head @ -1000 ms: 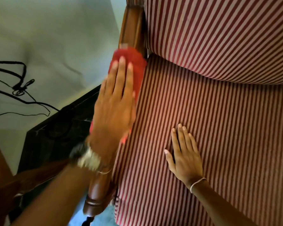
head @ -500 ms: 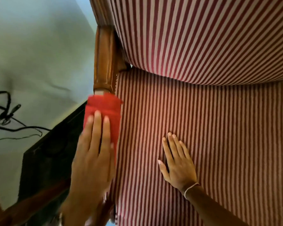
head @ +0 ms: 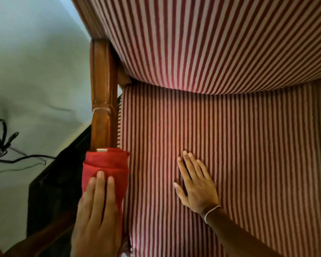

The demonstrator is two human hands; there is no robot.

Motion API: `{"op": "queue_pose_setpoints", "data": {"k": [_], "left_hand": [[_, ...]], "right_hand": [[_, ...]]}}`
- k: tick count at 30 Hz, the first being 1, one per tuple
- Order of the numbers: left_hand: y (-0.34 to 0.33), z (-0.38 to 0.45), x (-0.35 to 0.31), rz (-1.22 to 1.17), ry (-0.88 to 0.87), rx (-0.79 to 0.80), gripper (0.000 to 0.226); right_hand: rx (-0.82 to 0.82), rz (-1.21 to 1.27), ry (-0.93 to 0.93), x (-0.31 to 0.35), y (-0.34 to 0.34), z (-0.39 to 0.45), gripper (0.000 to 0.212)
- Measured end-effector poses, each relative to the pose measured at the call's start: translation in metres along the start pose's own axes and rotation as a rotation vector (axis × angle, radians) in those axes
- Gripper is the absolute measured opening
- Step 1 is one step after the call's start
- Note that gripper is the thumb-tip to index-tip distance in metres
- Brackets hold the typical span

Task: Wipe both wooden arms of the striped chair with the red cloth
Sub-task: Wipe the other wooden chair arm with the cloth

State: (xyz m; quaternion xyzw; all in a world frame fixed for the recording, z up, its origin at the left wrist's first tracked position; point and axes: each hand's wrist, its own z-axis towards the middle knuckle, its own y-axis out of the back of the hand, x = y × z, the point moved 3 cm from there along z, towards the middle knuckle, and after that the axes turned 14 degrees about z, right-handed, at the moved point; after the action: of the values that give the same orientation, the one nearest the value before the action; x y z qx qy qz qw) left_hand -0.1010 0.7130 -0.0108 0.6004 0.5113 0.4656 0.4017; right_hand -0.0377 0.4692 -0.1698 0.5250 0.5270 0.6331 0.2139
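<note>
1. The left hand (head: 97, 206) lies flat on the red cloth (head: 107, 167), fingers stretched out and close together, and presses the cloth down on the wooden arm (head: 103, 93) of the chair. It pins the cloth under the palm and does not clench around it.
2. The right hand (head: 196, 184) rests open on the striped seat (head: 230, 154), fingers a little spread, and holds nothing. I think it only supports the body.
3. The cloth is folded in several layers and sits on the front part of the arm, draped over both sides. It looks soft and light, so it will slide easily on the wood and may bunch up or slip off if the pressure is weak.
4. The best hold is probably from above with the flat palm, the edges wrapped around the arm, so that the sides are also wiped.
5. The wood is glossy and smooth, with a carved ring halfway, where dust may stay.
6. The seat and the striped backrest (head: 211, 43) are padded fabric.
7. To the left there is a pale floor (head: 35, 71) with black cables (head: 6, 145) and a dark piece of furniture (head: 54, 182) just beside the chair.
8. The other arm is not in view; it seems not yet reached.
</note>
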Motion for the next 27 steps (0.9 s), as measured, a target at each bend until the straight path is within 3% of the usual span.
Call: {"op": "queue_pose_setpoints", "data": {"k": [8, 11, 13, 15, 16, 17, 18, 19, 21, 24, 27], "left_hand": [[0.074, 0.226, 0.021, -0.108, 0.162, -0.333, 0.061], [0.043, 0.16, 0.019, -0.195, 0.127, -0.287, 0.059], [0.018, 0.105, 0.004, -0.412, 0.199, -0.206, 0.062], [-0.002, 0.067, 0.001, -0.799, 0.518, -0.196, 0.077], [-0.007, 0.056, 0.01, -0.777, 0.698, -0.103, 0.074], [0.003, 0.035, 0.009, -0.54, 0.622, -0.052, 0.065], [0.003, 0.016, -0.003, -0.383, 0.329, 0.04, 0.059], [0.01, 0.013, -0.006, -0.103, 0.263, -0.008, 0.058], [0.019, 0.069, 0.008, 0.012, 0.02, -0.078, 0.062], [0.075, 0.19, 0.017, -0.175, 0.14, -0.329, 0.062], [0.073, 0.216, 0.02, -0.167, 0.174, -0.289, 0.062]], "right_hand": [[-0.009, -0.013, 0.014, -0.001, 0.001, 0.004, 0.074], [0.007, -0.009, 0.008, -0.001, 0.002, 0.003, 0.074], [0.005, -0.011, 0.004, 0.001, 0.002, 0.0, 0.074], [-0.003, -0.015, -0.003, 0.001, 0.002, -0.001, 0.074], [-0.01, -0.019, -0.006, 0.001, 0.002, 0.0, 0.074], [-0.022, -0.029, -0.01, 0.001, 0.001, 0.001, 0.074], [-0.022, -0.034, -0.012, 0.001, 0.0, 0.001, 0.074], [-0.02, -0.027, -0.01, 0.001, 0.0, 0.0, 0.074], [-0.038, -0.016, -0.003, 0.0, 0.001, -0.001, 0.074], [-0.03, -0.016, 0.01, 0.0, 0.001, 0.001, 0.074], [-0.028, -0.036, 0.01, -0.001, 0.003, 0.002, 0.073]]}}
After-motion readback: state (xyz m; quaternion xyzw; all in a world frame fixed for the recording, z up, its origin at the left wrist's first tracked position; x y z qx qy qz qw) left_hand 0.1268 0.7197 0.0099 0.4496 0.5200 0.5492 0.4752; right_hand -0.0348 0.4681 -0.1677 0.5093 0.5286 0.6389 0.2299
